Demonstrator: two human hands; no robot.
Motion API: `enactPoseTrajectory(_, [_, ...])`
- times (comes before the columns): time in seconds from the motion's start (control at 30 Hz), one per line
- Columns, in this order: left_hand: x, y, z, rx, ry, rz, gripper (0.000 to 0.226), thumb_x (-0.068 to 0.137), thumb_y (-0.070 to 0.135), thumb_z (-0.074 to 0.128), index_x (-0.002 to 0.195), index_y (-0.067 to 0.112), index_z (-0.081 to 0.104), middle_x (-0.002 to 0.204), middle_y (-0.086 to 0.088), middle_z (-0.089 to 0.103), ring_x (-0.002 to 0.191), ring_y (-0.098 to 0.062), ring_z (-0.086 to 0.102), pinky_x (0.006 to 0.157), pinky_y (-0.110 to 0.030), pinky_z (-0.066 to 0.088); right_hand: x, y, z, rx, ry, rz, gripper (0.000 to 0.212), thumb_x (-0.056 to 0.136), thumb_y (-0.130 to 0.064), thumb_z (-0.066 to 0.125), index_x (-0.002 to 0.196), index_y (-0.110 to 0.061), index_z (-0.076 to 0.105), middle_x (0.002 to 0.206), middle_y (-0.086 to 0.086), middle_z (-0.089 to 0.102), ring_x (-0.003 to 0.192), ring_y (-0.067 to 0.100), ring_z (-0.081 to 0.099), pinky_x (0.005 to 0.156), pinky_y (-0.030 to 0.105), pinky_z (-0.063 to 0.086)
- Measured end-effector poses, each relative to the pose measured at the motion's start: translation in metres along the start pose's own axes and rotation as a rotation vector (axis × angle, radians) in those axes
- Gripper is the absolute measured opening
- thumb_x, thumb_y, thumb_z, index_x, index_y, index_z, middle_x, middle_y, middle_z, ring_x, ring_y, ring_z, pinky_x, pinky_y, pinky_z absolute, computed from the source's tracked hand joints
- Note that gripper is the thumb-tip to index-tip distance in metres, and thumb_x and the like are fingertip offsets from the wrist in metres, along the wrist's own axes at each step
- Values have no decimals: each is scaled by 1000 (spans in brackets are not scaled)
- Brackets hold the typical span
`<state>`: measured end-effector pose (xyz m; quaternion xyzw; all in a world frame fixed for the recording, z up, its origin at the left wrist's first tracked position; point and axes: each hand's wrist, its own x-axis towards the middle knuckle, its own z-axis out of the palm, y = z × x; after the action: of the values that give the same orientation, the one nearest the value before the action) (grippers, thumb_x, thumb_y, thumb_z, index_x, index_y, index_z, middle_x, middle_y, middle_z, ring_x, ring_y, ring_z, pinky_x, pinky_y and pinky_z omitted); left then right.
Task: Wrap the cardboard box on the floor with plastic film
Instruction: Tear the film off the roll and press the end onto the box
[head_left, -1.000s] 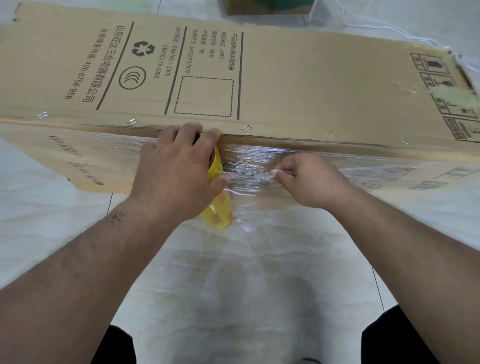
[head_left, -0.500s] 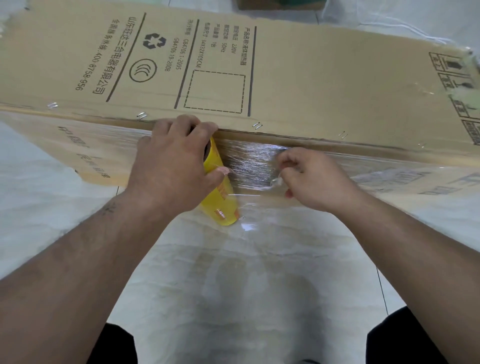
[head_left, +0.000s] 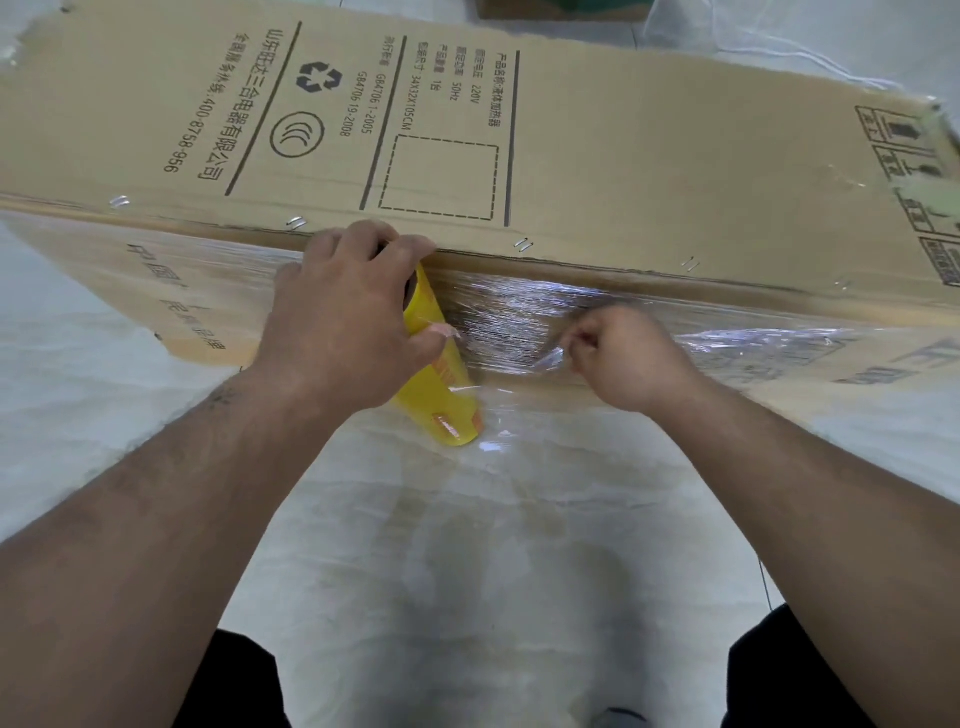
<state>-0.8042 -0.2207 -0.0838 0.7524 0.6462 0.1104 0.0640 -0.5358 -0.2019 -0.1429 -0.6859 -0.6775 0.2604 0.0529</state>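
1. We have the box (head_left: 597, 150) lying long-side down on the floor (head_left: 519, 545), its printed top face bare and its near side face already under clear wrap.
2. The film (head_left: 509, 317) is stretched taut across that near side, between the roll and our right hand, and it looks gathered and wrinkled towards the right end.
3. Our left hand (head_left: 343, 322) holds the roll (head_left: 441, 395), fingers curled over its top end at the box's upper edge and thumb pressed on its yellow side; the roll stands tilted just beside the box wall.
4. Our right hand (head_left: 623, 358) has its fingers closed in a pinch on the film's loose, bunched edge, close against the box side.
5. The staples (head_left: 522, 244) along the top seam are small and sit just above the film.

What we judge could go wrong from here:
- If we pull harder with the pinch than the left hand lets the roll pay out, the thin film may neck into a rope or tear.
- If the pinch slips, the tail would likely snap back and cling to itself, and be awkward to find again.
- If we lift the film over the top edge, the staples could snag and split it.
- With the roll tilted, the layer may run askew and leave cardboard uncovered.
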Motion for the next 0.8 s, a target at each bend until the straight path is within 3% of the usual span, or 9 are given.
enactPoseTrajectory(0.07, [0, -10, -5, -30, 22, -46, 77, 83, 60, 75, 150, 35, 48, 149, 0, 47, 140, -33, 39, 108, -55, 40, 3, 8, -6, 144, 18, 71, 27, 103, -7, 55, 88, -17, 76, 76, -8, 72, 58, -3, 68, 49, 14, 44])
enactPoseTrajectory(0.13, [1, -16, -9, -29, 27, -70, 77, 83, 61, 75, 151, 35, 48, 150, 1, 47, 140, -33, 38, 109, -54, 40, 0, 11, -8, 236, 5, 74, 26, 106, -5, 52, 92, -10, 73, 78, -6, 69, 51, -10, 67, 48, 12, 43])
enactPoseTrajectory(0.23, [1, -15, -7, -14, 18, -45, 79, 83, 63, 73, 152, 35, 47, 149, 0, 48, 140, -33, 40, 108, -54, 41, -5, 9, 0, 261, -42, 54, 24, 107, -11, 53, 119, -7, 73, 97, 3, 75, 71, 11, 79, 65, 21, 54])
enactPoseTrajectory(0.37, [0, -9, -2, -18, -4, -9, 78, 83, 62, 73, 152, 36, 47, 149, 1, 48, 140, -32, 39, 108, -55, 41, -23, -11, 11, -9, 74, -132, 56, 86, -38, 51, 131, -16, 74, 128, 7, 75, 120, 32, 69, 103, 43, 56])
enactPoseTrajectory(0.43, [1, -10, -2, -18, 3, -8, 77, 83, 62, 74, 151, 35, 48, 148, 1, 48, 140, -32, 39, 107, -55, 42, -31, -21, 17, -110, -70, -148, 70, 82, -48, 49, 145, -22, 64, 142, 5, 67, 131, 30, 63, 108, 44, 53])
enactPoseTrajectory(0.5, [2, -11, -2, -30, 5, -11, 77, 83, 61, 74, 151, 35, 48, 147, 1, 48, 140, -32, 40, 108, -56, 42, -31, -23, 25, -326, -222, -128, 66, 92, -50, 56, 152, -24, 54, 146, 7, 63, 132, 33, 62, 105, 43, 55])
enactPoseTrajectory(0.6, [0, -12, -2, -27, 1, -11, 78, 83, 60, 75, 151, 36, 47, 149, 1, 47, 140, -32, 39, 108, -56, 41, -15, -7, 32, -396, -223, -104, 27, 104, -36, 55, 116, -17, 71, 118, 11, 74, 112, 36, 70, 88, 37, 58])
enactPoseTrajectory(0.7, [0, -16, -4, -48, 2, -30, 77, 83, 59, 75, 151, 35, 47, 148, 0, 47, 140, -32, 39, 109, -56, 41, 0, 2, 32, -152, -161, -14, 24, 105, -24, 60, 101, -9, 79, 98, 15, 79, 96, 35, 71, 80, 34, 54])
enactPoseTrajectory(0.8, [-1, -24, -6, -98, -1, -83, 76, 82, 60, 74, 150, 37, 48, 147, 1, 48, 139, -32, 38, 108, -54, 42, 6, 10, 38, 42, -125, 83, 22, 103, -22, 65, 96, -8, 79, 93, 16, 80, 94, 35, 73, 84, 38, 59])
